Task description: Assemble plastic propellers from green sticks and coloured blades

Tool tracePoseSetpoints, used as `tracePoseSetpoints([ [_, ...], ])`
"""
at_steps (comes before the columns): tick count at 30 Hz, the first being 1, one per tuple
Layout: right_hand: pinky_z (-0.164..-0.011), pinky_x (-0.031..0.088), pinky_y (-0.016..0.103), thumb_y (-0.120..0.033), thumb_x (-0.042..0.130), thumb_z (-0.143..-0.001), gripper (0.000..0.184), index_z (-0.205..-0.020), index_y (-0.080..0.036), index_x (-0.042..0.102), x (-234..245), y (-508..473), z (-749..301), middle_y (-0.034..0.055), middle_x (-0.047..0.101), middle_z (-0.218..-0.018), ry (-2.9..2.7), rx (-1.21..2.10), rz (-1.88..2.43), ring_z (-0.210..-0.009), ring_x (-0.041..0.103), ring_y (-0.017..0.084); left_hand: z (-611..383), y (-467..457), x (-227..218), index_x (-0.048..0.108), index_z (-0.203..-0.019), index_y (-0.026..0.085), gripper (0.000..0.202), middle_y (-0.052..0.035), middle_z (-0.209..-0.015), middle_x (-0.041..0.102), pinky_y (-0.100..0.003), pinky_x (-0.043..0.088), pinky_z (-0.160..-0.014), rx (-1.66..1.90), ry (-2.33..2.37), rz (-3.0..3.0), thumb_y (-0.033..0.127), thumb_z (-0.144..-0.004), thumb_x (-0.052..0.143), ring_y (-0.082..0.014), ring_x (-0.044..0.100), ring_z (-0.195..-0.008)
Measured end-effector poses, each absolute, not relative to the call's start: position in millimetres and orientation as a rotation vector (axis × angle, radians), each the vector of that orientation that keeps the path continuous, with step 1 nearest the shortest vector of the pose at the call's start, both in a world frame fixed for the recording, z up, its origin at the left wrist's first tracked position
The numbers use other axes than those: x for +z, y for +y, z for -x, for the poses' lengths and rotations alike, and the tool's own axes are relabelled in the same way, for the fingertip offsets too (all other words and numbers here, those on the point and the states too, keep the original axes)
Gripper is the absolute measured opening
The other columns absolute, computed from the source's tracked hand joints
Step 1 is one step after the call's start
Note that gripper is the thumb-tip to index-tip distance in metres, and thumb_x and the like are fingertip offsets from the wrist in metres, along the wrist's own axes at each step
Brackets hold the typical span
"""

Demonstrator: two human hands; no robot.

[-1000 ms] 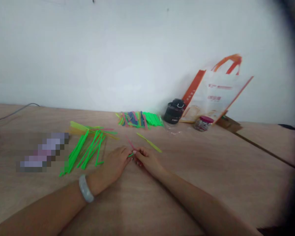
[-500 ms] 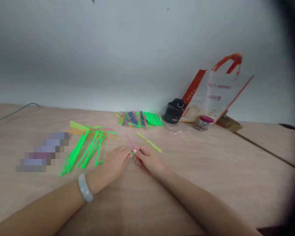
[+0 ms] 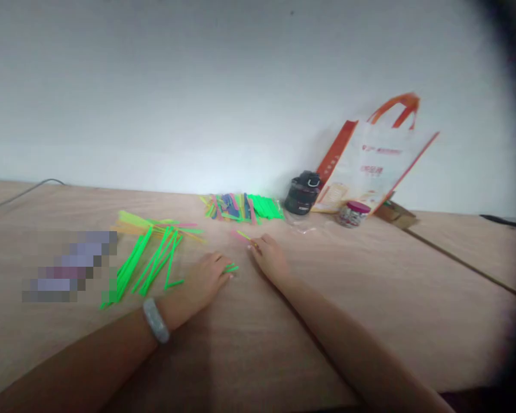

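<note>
My left hand (image 3: pixel 208 278) is closed round some thin green plastic sticks (image 3: pixel 231 268), whose short ends poke out past the fingertips. My right hand (image 3: pixel 270 259) has its thumb and fingers pinched on a pink propeller blade (image 3: pixel 237 236), its tip pointing away to the left. Beneath that hand lies a yellow propeller blade (image 3: pixel 243 236), mostly hidden by the fingers. Left of my left hand, several long green sticks (image 3: pixel 133 264) rest on the table, with a fan of yellow, orange and pink blades (image 3: pixel 133 221) behind them.
Toward the wall lies a clear bag of coloured blades and green sticks (image 3: pixel 264 207). A black bottle (image 3: pixel 301 195), a lidded jar (image 3: pixel 354 215) and a white-and-orange carrier bag (image 3: pixel 374 166) stand to its right. A blurred-out object (image 3: pixel 75 264) is at left, a cable (image 3: pixel 23 195) beyond it.
My hands have come apart. The right hand has shifted right and away, over the yellow blade, and the pink blade moved with it. More of the green stick ends shows at my left hand.
</note>
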State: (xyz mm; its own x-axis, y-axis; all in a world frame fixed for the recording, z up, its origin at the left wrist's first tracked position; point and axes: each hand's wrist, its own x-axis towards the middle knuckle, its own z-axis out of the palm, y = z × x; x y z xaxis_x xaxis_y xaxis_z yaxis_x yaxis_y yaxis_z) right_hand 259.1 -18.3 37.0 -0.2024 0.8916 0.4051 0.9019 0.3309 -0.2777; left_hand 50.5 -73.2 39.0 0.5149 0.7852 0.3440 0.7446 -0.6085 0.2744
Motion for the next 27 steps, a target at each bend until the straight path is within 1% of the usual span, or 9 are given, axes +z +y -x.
tracePoseSetpoints([
  [3, -0.080, 0.039, 0.027, -0.026, 0.051, -0.087, 0.020, -0.096, -0.017, 0.066, 34.5, -22.1, -259.7, 0.0086, 0.059, -0.092, -2.197, -0.169, 1.601, -0.090, 0.052, 0.019, -45.7, -73.8, 37.0, 0.058, -0.107, 0.017, 0.025, -0.0067, -0.106, 0.058, -0.037, 0.044, -0.091, 0.671, 1.366, -2.665, 0.030, -0.085, 0.056, -0.0209, 0.052, -0.100],
  [6, -0.080, 0.039, 0.028, -0.026, 0.051, -0.087, 0.020, -0.095, -0.018, 0.067, 34.7, -22.1, -263.8, 0.0088, 0.059, -0.093, -2.231, -0.232, 1.606, -0.090, 0.051, 0.019, -40.3, -74.2, 36.3, 0.058, -0.106, 0.017, 0.022, -0.0075, -0.107, 0.057, -0.038, 0.042, -0.093, 0.663, 1.404, -2.655, 0.027, -0.087, 0.053, -0.0215, 0.051, -0.102],
  [8, -0.078, 0.039, 0.028, -0.025, 0.049, -0.088, 0.021, -0.093, -0.018, 0.068, 35.1, -20.5, -265.6, 0.0089, 0.059, -0.092, -2.242, -0.241, 1.615, -0.089, 0.051, 0.019, -38.1, -73.3, 36.4, 0.059, -0.103, 0.017, 0.019, -0.0067, -0.104, 0.058, -0.037, 0.043, -0.091, 0.658, 1.432, -2.630, 0.022, -0.089, 0.048, -0.0206, 0.052, -0.100],
  [12, -0.076, 0.039, 0.027, -0.024, 0.047, -0.089, 0.024, -0.090, -0.017, 0.069, 35.5, -16.6, -265.9, 0.0092, 0.059, -0.091, -2.224, -0.227, 1.666, -0.087, 0.052, 0.018, -37.7, -71.0, 38.1, 0.061, -0.101, 0.017, 0.021, -0.0059, -0.098, 0.060, -0.034, 0.044, -0.088, 0.624, 1.390, -2.630, 0.016, -0.090, 0.043, -0.0186, 0.054, -0.094],
  [18, -0.077, 0.039, 0.027, -0.024, 0.047, -0.089, 0.023, -0.091, -0.017, 0.069, 34.9, -13.8, -268.0, 0.0088, 0.060, -0.091, -2.187, -0.200, 1.672, -0.088, 0.053, 0.019, -39.8, -72.3, 41.9, 0.060, -0.102, 0.017, 0.021, -0.0064, -0.100, 0.060, -0.033, 0.044, -0.089, 0.608, 1.371, -2.679, 0.019, -0.092, 0.041, -0.0185, 0.054, -0.097],
  [21, -0.079, 0.039, 0.027, -0.026, 0.047, -0.089, 0.023, -0.094, -0.017, 0.068, 33.9, -15.1, -269.1, 0.0081, 0.060, -0.091, -2.157, -0.185, 1.629, -0.089, 0.053, 0.018, -28.3, -68.3, 53.1, 0.060, -0.098, 0.017, 0.021, -0.0079, -0.099, 0.060, -0.035, 0.043, -0.088, 0.629, 1.560, -2.742, 0.023, -0.092, 0.040, -0.0208, 0.055, -0.097],
  [23, -0.079, 0.039, 0.027, -0.027, 0.046, -0.089, 0.023, -0.095, -0.018, 0.067, 33.5, -16.6, -268.2, 0.0078, 0.060, -0.092, -2.146, -0.188, 1.592, -0.089, 0.052, 0.018, -13.1, -61.9, 64.5, 0.059, -0.095, 0.015, 0.023, -0.0099, -0.099, 0.060, -0.038, 0.043, -0.087, 0.600, 1.791, -2.783, 0.024, -0.093, 0.038, -0.0235, 0.055, -0.096],
  [24, -0.079, 0.039, 0.027, -0.027, 0.046, -0.090, 0.024, -0.095, -0.018, 0.067, 33.6, -17.4, -267.3, 0.0079, 0.060, -0.092, -2.151, -0.195, 1.574, -0.089, 0.052, 0.018, -4.1, -58.1, 70.2, 0.058, -0.097, 0.014, 0.024, -0.0116, -0.101, 0.059, -0.038, 0.044, -0.086, 0.591, 1.950, -2.758, 0.023, -0.093, 0.036, -0.0244, 0.055, -0.097],
  [27, -0.080, 0.039, 0.028, -0.026, 0.046, -0.089, 0.023, -0.093, -0.017, 0.067, 34.9, -19.3, -263.8, 0.0084, 0.060, -0.092, -2.171, -0.226, 1.547, -0.090, 0.052, 0.019, 21.9, -46.8, 82.2, 0.056, -0.100, 0.010, 0.028, -0.0152, -0.098, 0.059, -0.038, 0.047, -0.076, 0.428, 2.334, -2.540, 0.029, -0.092, 0.037, -0.0276, 0.059, -0.091],
])
